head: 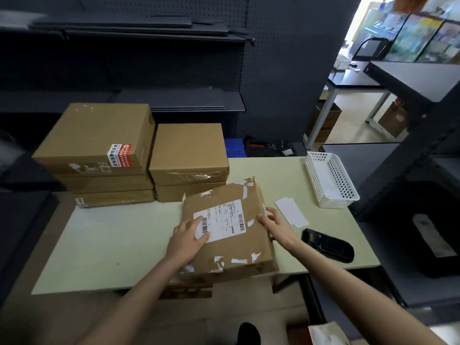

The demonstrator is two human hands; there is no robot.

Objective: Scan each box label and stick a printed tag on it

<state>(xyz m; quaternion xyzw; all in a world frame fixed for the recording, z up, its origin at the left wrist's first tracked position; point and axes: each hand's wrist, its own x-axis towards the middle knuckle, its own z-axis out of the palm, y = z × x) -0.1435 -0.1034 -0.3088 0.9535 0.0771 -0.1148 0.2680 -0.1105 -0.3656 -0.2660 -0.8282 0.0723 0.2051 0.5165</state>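
A flat brown cardboard box lies at the front of the pale green table, its near edge hanging over the table's front. A white shipping label with barcodes is stuck on its top. My left hand rests on the box's left side, thumb and fingers touching the label's left end. My right hand touches the box's right edge with fingers extended. A black handheld scanner lies on the table right of the box. A white strip of printed tags lies beyond it.
Two stacks of brown boxes stand at the back left, the taller stack with a red and white sticker, the lower stack beside it. A white perforated basket sits at the back right. Dark shelving surrounds the table.
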